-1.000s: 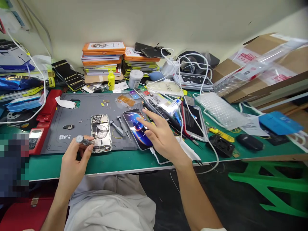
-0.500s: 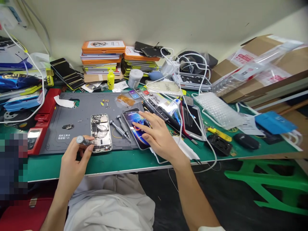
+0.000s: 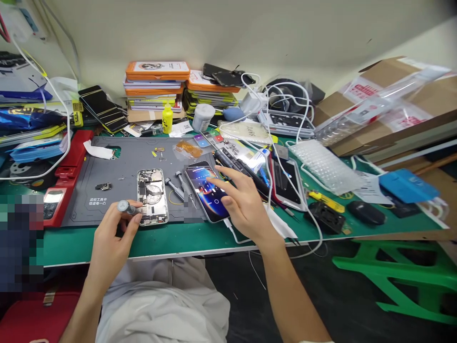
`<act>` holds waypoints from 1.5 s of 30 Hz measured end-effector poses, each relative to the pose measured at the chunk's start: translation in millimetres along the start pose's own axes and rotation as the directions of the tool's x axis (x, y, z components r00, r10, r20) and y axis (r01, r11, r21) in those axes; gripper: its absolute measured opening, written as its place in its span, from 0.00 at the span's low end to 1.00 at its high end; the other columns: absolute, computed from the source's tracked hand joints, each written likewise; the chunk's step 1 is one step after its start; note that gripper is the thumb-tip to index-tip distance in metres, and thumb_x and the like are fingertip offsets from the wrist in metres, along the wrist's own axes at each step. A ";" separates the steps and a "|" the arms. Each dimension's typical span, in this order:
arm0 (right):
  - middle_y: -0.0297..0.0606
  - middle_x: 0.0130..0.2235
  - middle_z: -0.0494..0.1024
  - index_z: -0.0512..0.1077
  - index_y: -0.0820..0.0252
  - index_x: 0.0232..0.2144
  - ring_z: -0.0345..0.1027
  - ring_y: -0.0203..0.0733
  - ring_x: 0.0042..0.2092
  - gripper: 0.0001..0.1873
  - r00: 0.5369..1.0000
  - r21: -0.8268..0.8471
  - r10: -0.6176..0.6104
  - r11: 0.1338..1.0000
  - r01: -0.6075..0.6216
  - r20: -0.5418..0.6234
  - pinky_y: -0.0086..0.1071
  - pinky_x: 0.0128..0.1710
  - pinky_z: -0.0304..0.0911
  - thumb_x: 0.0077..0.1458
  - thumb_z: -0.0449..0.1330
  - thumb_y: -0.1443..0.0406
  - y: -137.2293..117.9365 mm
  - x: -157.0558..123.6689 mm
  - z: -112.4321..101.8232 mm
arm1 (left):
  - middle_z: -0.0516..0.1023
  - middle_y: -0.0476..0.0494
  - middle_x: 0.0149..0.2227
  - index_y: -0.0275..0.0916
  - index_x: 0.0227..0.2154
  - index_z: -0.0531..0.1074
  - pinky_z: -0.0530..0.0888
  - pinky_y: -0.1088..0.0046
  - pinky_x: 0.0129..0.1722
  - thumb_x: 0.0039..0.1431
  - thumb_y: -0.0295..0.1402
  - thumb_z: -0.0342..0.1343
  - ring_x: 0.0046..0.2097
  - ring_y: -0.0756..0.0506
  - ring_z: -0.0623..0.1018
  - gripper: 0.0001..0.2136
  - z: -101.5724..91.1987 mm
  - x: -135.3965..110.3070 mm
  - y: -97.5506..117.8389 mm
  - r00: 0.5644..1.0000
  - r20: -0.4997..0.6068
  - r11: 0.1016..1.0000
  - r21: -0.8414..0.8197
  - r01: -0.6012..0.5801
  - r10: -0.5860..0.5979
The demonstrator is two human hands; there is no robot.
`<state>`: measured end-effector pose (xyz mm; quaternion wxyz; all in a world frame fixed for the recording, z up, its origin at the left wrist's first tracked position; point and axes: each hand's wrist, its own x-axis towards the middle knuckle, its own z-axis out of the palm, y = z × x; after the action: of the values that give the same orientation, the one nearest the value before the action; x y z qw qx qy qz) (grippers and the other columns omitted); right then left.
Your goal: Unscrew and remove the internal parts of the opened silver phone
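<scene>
My left hand (image 3: 116, 236) is closed around a grey screwdriver (image 3: 125, 206), its fingertips at the left edge of an opened phone (image 3: 153, 197) whose circuit boards and round coil are bare. That phone lies on a dark grey work mat (image 3: 117, 166). My right hand (image 3: 243, 200) has its fingers spread over a second phone (image 3: 205, 193) with a lit screen showing a keypad of some kind. A fingertip is at the glass; whether it touches, I cannot tell. Two more screwdrivers (image 3: 180, 190) lie between the phones. A small dark part (image 3: 103, 186) sits left of the opened phone.
A red holder (image 3: 69, 176) edges the mat on the left. Behind stand stacked orange boxes (image 3: 157, 71), a yellow bottle (image 3: 167, 119) and a white tub (image 3: 203, 117). White cables (image 3: 270, 186), a black mouse (image 3: 366, 211) and bubble wrap (image 3: 323, 164) crowd the right side.
The lit screen has changed from a wallpaper with little on it to one with a keypad. My right hand has shifted slightly. My left hand keeps its hold on the screwdriver.
</scene>
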<state>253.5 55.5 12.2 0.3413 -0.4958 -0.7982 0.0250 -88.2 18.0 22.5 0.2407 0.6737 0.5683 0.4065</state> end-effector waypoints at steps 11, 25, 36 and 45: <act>0.40 0.76 0.71 0.76 0.43 0.68 0.63 0.56 0.77 0.29 0.998 -0.014 0.019 1.000 -0.018 0.058 0.59 0.75 0.61 0.80 0.45 0.47 -0.2 2.3 7.2 | 0.84 0.46 0.53 0.47 0.53 0.80 0.75 0.72 0.41 0.79 0.40 0.58 0.41 0.48 0.79 0.09 0.1 -0.2 -0.5 1.000 -0.005 1.000 0.007 0.001 -0.001; 0.46 0.68 0.79 0.71 0.47 0.71 0.72 0.54 0.71 0.26 0.969 0.049 0.152 0.988 -0.145 -0.197 0.52 0.70 0.67 0.81 0.47 0.50 -3.1 -11.5 5.3 | 0.84 0.46 0.53 0.46 0.53 0.80 0.76 0.72 0.40 0.80 0.40 0.57 0.45 0.46 0.81 0.09 -0.3 -0.6 5.5 1.000 -0.011 0.999 0.035 0.005 -0.004; 0.54 0.70 0.76 0.51 0.48 0.81 0.74 0.68 0.65 0.47 0.952 -0.239 0.307 0.924 -0.297 0.002 0.60 0.62 0.68 0.71 0.59 0.39 -49.4 -54.1 -6.0 | 0.84 0.45 0.55 0.48 0.52 0.81 0.76 0.69 0.42 0.79 0.44 0.58 0.45 0.44 0.81 0.10 0.8 0.3 5.0 1.000 -0.011 0.999 0.042 0.029 -0.029; 0.53 0.55 0.83 0.58 0.51 0.78 0.75 0.66 0.55 0.51 0.919 -0.222 0.373 0.892 -0.394 -0.130 0.59 0.57 0.68 0.65 0.62 0.34 -51.0 -51.0 11.9 | 0.84 0.44 0.54 0.47 0.52 0.81 0.76 0.69 0.42 0.78 0.46 0.58 0.44 0.45 0.80 0.12 0.6 -0.7 3.7 0.999 -0.020 0.998 0.053 0.046 -0.045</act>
<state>221.3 -8.0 -4.2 0.2996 -0.6822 -0.6664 -0.0271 -85.6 16.5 24.9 0.2263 0.6631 0.5963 0.3918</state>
